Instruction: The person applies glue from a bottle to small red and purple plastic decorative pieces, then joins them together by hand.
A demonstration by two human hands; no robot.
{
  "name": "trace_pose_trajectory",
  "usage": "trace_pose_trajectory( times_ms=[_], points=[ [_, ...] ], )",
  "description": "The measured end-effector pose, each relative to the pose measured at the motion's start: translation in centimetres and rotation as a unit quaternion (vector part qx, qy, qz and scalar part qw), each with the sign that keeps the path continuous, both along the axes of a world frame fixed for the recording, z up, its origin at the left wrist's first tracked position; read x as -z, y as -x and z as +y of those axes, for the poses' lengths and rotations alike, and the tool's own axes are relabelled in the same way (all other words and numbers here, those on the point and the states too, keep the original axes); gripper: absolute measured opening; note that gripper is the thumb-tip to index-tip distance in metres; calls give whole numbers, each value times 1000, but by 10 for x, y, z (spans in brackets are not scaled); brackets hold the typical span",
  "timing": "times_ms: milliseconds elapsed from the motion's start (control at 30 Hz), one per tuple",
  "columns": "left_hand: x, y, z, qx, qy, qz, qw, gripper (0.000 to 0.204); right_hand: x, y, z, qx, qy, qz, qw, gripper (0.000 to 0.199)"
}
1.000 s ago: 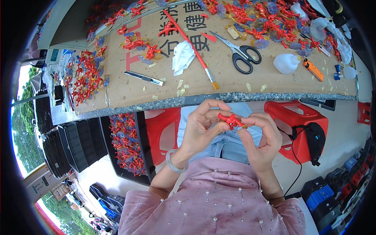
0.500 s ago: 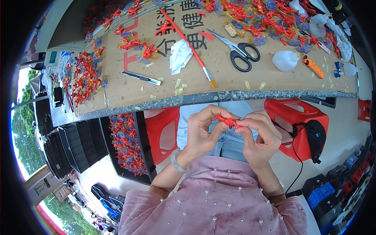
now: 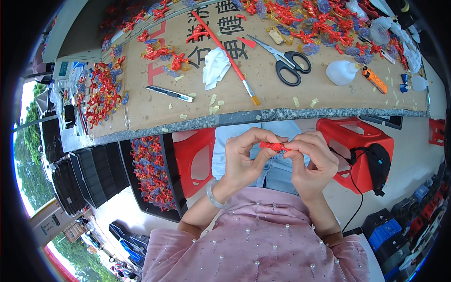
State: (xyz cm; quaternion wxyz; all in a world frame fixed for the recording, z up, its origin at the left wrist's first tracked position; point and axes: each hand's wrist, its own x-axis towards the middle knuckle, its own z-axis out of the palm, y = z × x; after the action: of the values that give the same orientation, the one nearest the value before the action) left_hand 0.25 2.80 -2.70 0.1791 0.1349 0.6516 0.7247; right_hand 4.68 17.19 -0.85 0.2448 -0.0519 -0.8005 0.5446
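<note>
A small red plastic figure is held above my lap, just short of the table edge. My left hand pinches its left end between thumb and fingers. On the other end, the thumb and forefinger of my right hand close in the same way. Fingertips cover parts of the figure. More red figures with blue and yellow translucent parts lie heaped at the table's left, and another large heap spreads over the far right.
On the cardboard-covered table lie a craft knife, a paintbrush, crumpled tissue, scissors, a white bottle and an orange lighter. A black crate of figures and red stools stand below.
The red figure has turned slightly between my fingers and sits more level. Both hands stay almost in place; nothing on the table has moved.
</note>
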Motion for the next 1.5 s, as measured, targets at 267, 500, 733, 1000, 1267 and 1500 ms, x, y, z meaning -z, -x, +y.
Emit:
trace_pose_trajectory(
  times_ms=[267,500,733,1000,1267,1500],
  points=[
    [-1,1,-1,1,19,19,1000,16,0,0,-1,-5,4,5,1000,19],
    [-4,4,1,-2,-6,10,1000,12,3,0,3,-18,1,-4,1000,11],
    [-1,6,1,17,21,-28,999,15,7,0,5,-11,10,-14,1000,9],
    [1,7,1,13,-1,-94,995,17,11,3,4,15,58,-86,994,11],
    [-1,8,1,10,-6,-107,994,16,15,3,5,8,72,-96,993,11],
    [0,10,-3,18,-1,-130,991,18,14,8,7,-14,68,-109,992,10]
  ],
)
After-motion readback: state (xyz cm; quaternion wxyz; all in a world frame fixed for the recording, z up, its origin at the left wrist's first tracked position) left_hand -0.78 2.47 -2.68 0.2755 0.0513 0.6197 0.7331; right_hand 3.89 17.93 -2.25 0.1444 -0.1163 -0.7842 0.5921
